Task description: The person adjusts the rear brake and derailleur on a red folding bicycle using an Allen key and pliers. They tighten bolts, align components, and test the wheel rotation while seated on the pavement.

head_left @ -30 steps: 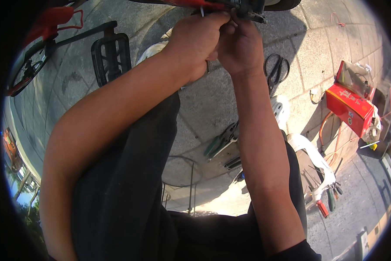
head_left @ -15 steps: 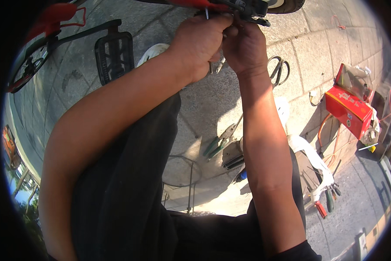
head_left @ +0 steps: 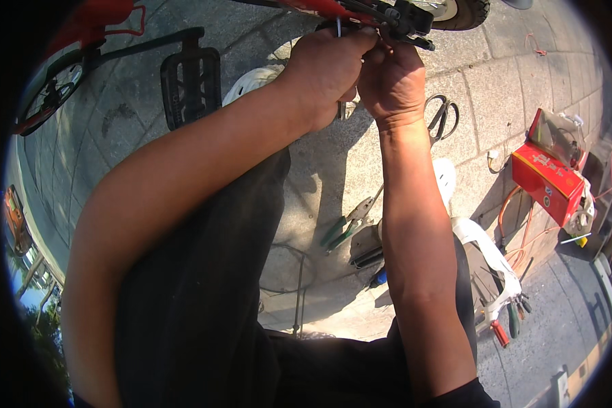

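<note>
L hand (head_left: 329,66) is holding a thin metal rod (head_left: 339,27), fingers wrapped closed; R hand (head_left: 392,80) is sitting just beside it, fingertips bent in, contents hidden, so can't tell its grip. Rod is sticking up nr red frame (head_left: 326,8) & black bracket (head_left: 411,19), far ctr. Scissors (head_left: 442,121) are lying R, green-handled pliers (head_left: 353,219) nearer, red box (head_left: 547,179) farther R.
</note>
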`<state>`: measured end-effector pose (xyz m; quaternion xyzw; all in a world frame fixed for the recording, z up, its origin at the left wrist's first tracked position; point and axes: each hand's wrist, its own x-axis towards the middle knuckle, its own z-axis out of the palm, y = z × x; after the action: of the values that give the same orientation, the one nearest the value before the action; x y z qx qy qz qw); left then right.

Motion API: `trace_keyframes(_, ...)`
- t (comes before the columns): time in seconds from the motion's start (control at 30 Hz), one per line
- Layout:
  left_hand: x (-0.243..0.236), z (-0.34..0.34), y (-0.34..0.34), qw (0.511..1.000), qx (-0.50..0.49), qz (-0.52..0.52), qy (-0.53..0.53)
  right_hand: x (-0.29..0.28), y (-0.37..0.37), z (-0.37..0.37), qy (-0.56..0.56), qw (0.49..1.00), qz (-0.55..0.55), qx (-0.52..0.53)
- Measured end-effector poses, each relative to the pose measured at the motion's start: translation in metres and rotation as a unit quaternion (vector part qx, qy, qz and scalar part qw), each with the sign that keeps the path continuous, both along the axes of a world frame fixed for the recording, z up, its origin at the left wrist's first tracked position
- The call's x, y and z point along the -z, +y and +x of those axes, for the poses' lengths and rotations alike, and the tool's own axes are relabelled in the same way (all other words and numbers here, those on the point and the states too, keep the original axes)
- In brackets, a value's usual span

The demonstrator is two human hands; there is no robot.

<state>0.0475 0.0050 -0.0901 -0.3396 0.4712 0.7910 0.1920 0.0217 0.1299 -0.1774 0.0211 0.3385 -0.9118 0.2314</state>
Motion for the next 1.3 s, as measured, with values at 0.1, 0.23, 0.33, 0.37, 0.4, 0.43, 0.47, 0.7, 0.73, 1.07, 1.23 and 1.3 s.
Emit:
trace_keyframes(0.1,-0.003,-0.001,0.002,1.000,-0.002,0.007,-0.005,-0.002,-0.001,-0.002,-0.047,0.999,0.010,0.021)
trace_keyframes(0.23,0.000,0.001,-0.001,1.000,0.008,0.024,0.003,0.008,0.005,-0.004,-0.031,0.995,-0.088,-0.022)
trace_keyframes(0.33,0.002,0.002,-0.003,0.999,0.013,0.033,0.014,0.010,0.003,-0.001,0.023,0.999,-0.044,-0.018)
trace_keyframes(0.37,0.001,0.002,-0.003,0.999,0.017,0.034,0.018,0.011,0.002,0.000,0.026,1.000,-0.012,-0.005)
trace_keyframes(0.4,0.001,0.001,-0.002,0.999,0.012,0.032,0.015,0.011,0.001,0.001,0.029,0.999,0.021,0.006)
trace_keyframes(0.43,0.000,0.001,-0.001,0.999,0.007,0.030,0.011,0.010,-0.002,0.002,0.024,0.998,0.047,0.016)
trace_keyframes(0.47,-0.001,0.001,-0.001,1.000,0.002,0.028,0.007,0.009,-0.002,0.001,0.002,0.999,0.046,0.018)
trace_keyframes(0.7,0.003,0.002,-0.003,0.999,0.011,0.029,0.009,0.006,-0.001,-0.005,-0.098,0.994,-0.012,0.036)
trace_keyframes(0.73,0.004,0.002,-0.004,1.000,0.015,0.025,0.011,0.009,0.002,-0.007,-0.100,0.993,-0.008,0.054)
trace_keyframes(1.07,0.007,0.002,-0.007,0.999,0.044,0.024,0.008,0.003,0.029,-0.005,-0.125,0.968,0.208,0.060)
trace_keyframes(1.23,0.011,0.003,-0.016,0.998,0.053,0.013,0.020,0.032,0.053,-0.004,-0.103,0.833,0.543,0.039)
trace_keyframes(1.3,0.009,0.002,-0.024,0.998,0.061,0.021,0.012,0.033,0.057,-0.001,-0.034,0.765,0.644,0.008)
